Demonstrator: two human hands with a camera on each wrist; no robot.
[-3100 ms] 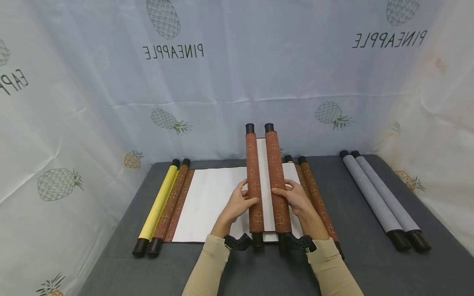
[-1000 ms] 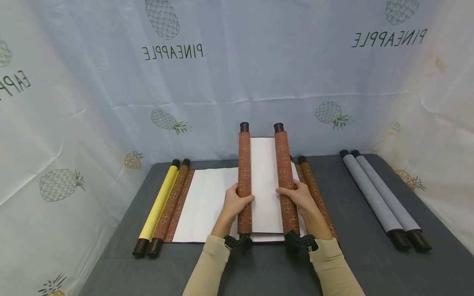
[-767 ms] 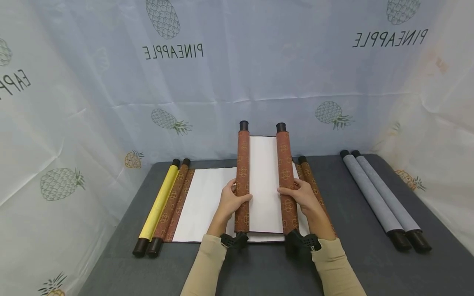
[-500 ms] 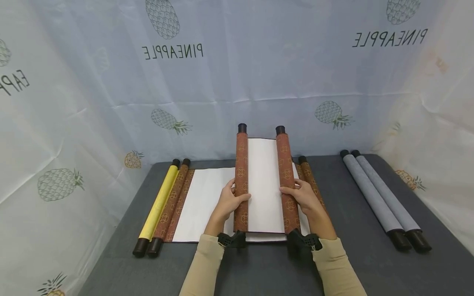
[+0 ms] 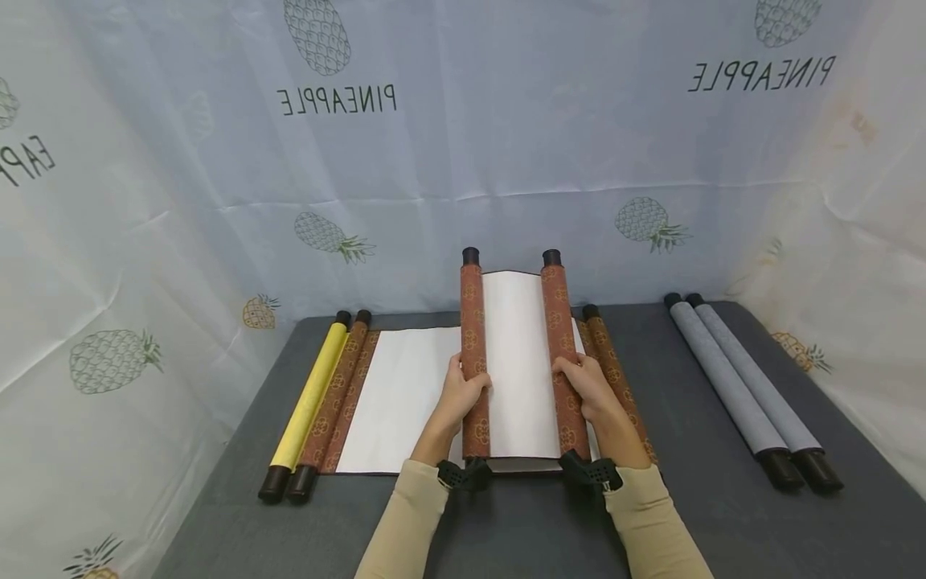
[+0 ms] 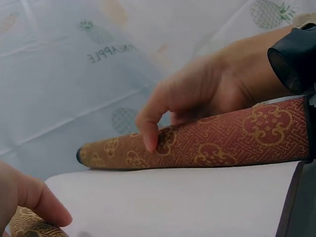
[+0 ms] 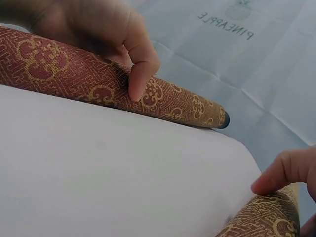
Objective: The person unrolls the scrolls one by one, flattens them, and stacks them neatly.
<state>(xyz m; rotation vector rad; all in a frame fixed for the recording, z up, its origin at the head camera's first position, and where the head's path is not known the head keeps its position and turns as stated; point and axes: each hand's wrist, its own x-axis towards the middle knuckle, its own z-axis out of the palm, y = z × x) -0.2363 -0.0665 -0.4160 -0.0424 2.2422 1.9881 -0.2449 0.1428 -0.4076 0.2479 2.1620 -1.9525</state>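
Note:
In the head view my two hands hold a scroll up over the table. Its two brown patterned rollers stand apart with white paper [image 5: 515,370] stretched between them. My left hand [image 5: 461,392] grips the left roller [image 5: 473,322] at mid-length. My right hand [image 5: 584,386] grips the right roller [image 5: 557,322] the same way. The left wrist view looks across the paper [image 6: 173,202] at the right hand [image 6: 197,94] curled over its roller [image 6: 207,148]. The right wrist view shows the left hand [image 7: 98,29] curled over the left roller [image 7: 74,74].
Under the held scroll a second scroll lies unrolled on the dark grey table [image 5: 506,531], its white sheet [image 5: 405,394] showing. A yellow roll [image 5: 311,398] lies at the left, two grey rolls [image 5: 745,386] at the right. Pineapple-print cloth [image 5: 463,145] walls three sides.
My hands have drawn the two rollers apart, so more white paper shows between them. The scroll has also sunk a little toward the table.

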